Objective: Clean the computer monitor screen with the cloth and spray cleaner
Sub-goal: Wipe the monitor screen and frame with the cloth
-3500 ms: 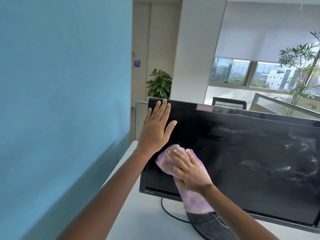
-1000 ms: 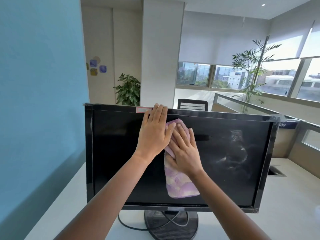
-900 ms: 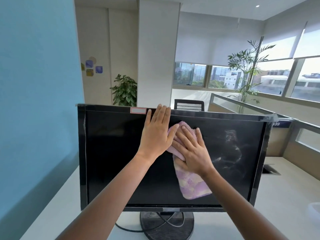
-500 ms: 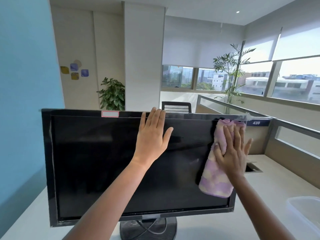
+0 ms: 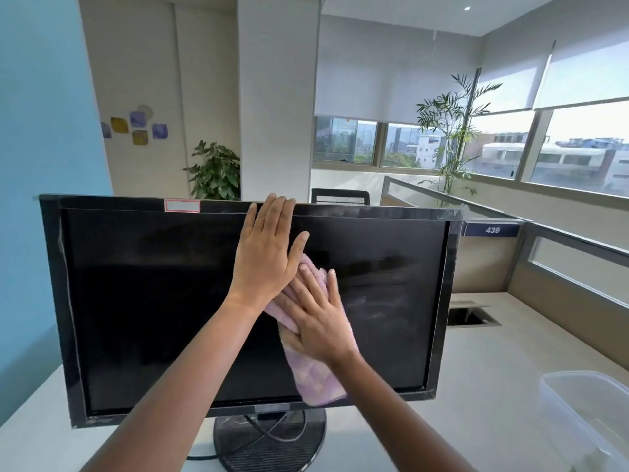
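A black monitor (image 5: pixel 143 301) stands on a round base on the white desk, its screen dark with faint smears at the right. My left hand (image 5: pixel 263 257) lies flat and spread against the upper middle of the screen, fingertips over the top bezel. My right hand (image 5: pixel 315 318) presses a pink and purple cloth (image 5: pixel 315 379) flat onto the screen just right of centre, partly tucked under the left hand. The cloth's lower end hangs down to the bottom bezel. No spray cleaner is in view.
A clear plastic tub (image 5: pixel 589 410) sits on the desk (image 5: pixel 476 386) at the right edge. A blue partition (image 5: pixel 37 131) rises at the left. Cables loop over the monitor base (image 5: pixel 269 441). A cable port (image 5: pixel 471 315) opens in the desk behind the monitor.
My right hand has swept the cloth from the screen's upper right corner back to the centre, lower down. The left hand stays planted on the upper screen. The smears at the right have faded.
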A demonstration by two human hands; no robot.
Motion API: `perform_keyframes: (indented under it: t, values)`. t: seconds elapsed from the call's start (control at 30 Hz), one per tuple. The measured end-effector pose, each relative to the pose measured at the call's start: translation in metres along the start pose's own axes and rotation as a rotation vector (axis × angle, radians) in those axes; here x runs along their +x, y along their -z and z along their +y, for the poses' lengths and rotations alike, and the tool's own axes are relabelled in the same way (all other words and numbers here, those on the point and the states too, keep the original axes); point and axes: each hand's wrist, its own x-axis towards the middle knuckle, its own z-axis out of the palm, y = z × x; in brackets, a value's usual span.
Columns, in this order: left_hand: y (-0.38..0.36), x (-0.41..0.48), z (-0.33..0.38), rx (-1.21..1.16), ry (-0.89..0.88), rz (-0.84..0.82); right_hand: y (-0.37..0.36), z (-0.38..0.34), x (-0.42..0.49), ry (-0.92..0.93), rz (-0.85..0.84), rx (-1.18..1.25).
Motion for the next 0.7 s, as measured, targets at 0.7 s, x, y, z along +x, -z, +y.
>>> perform_keyframes:
  t: [0.7]
  values:
    - [-0.002, -0.001, 0.004, -0.024, 0.049, -0.007, -0.005, -0.040, -0.021, -0.539, 0.062, 0.186]
